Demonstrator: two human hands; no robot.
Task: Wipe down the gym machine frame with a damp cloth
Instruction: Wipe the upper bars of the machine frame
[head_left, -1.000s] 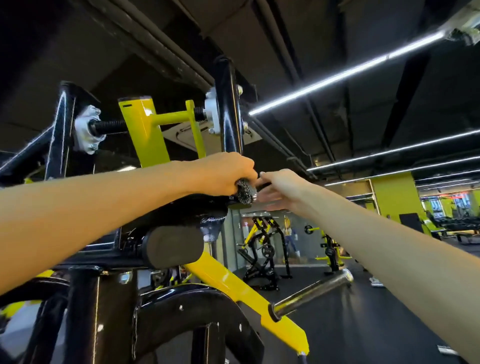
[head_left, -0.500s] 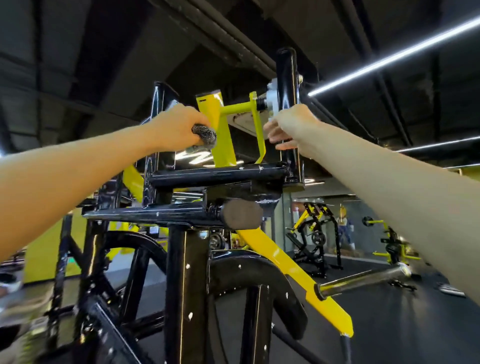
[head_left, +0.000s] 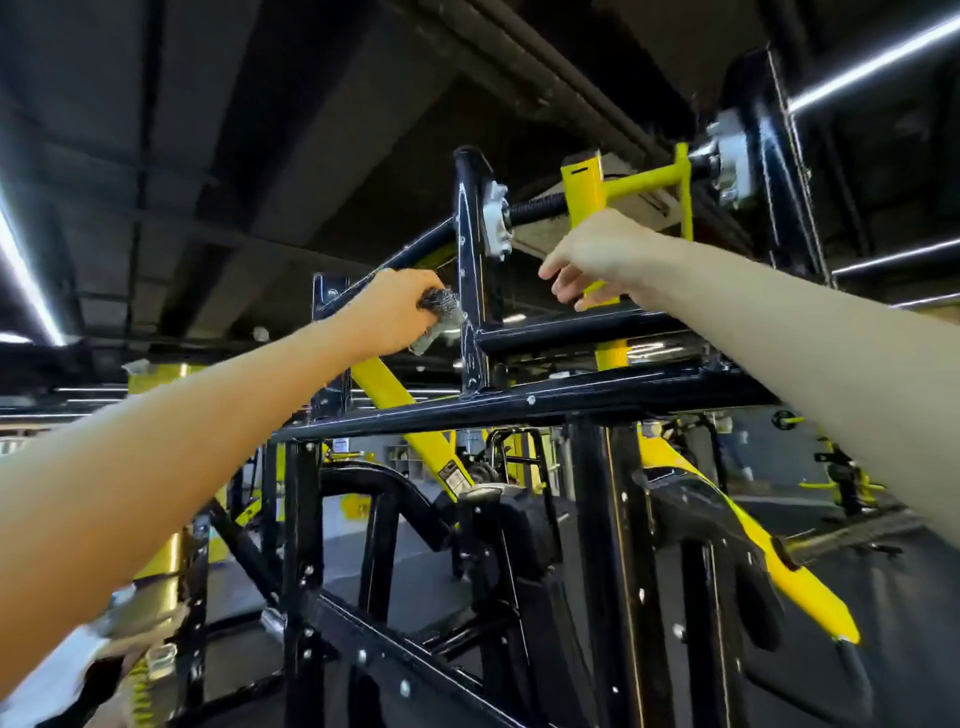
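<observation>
A black gym machine frame (head_left: 519, 402) with yellow lever arms fills the view. My left hand (head_left: 395, 312) grips a bunched grey cloth (head_left: 439, 319) and holds it against the left side of a black upright post (head_left: 472, 291). My right hand (head_left: 592, 260) reaches up in front of the yellow upright arm (head_left: 584, 182), fingers loosely spread and pointing down, just above a black crossbar (head_left: 576, 332). Whether it touches the yellow arm is unclear.
A white bearing block (head_left: 496, 221) sits on the post near the top, another at the far right (head_left: 732, 156). A yellow lever (head_left: 748, 540) slopes down to the right. Black tubes and a curved guard crowd below. Other yellow machines stand on the dark floor behind.
My left hand has carried the cloth down and left to the black upright post. My right hand left the right-hand post and now hovers by the yellow arm. The view swung left.
</observation>
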